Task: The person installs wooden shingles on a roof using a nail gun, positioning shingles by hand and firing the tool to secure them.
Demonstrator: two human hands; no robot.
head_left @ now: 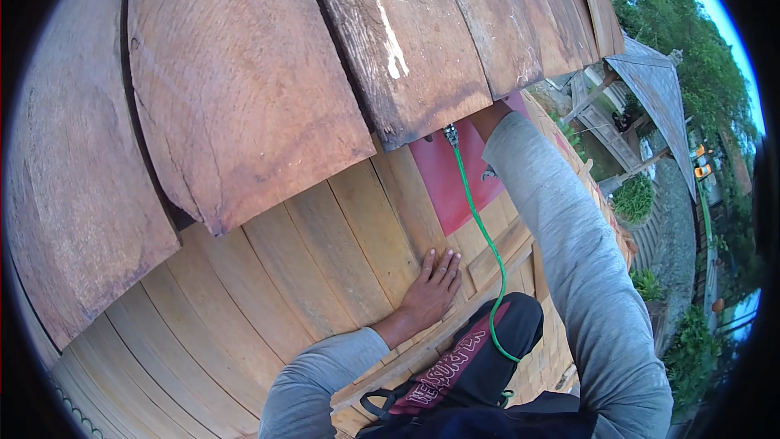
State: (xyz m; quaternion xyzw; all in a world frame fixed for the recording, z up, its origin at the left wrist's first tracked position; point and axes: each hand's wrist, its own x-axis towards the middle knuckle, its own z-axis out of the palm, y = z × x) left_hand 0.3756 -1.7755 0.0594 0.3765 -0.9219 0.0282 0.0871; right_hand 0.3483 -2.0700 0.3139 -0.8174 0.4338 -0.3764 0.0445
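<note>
My left hand (434,286) lies flat on the light wooden boards (309,268), fingers stretched and holding nothing. My right hand (491,117) reaches up under the lower edge of a weathered wooden shingle (422,57); only the wrist area shows, and the fingers are hidden. Beside it, a green air hose (478,219) ends in a metal coupling (452,136) that runs up behind the shingle edge. What the coupling joins is out of sight. A red sheet (451,187) lies on the boards beneath the overhang.
Large brown shingles (236,73) overhang the boards across the top. My bent leg in dark and maroon trousers (479,349) rests low on the slope, and the hose drapes over it. Beyond the drop at right are a small pavilion roof (654,85), a stone path (678,219) and trees (682,24).
</note>
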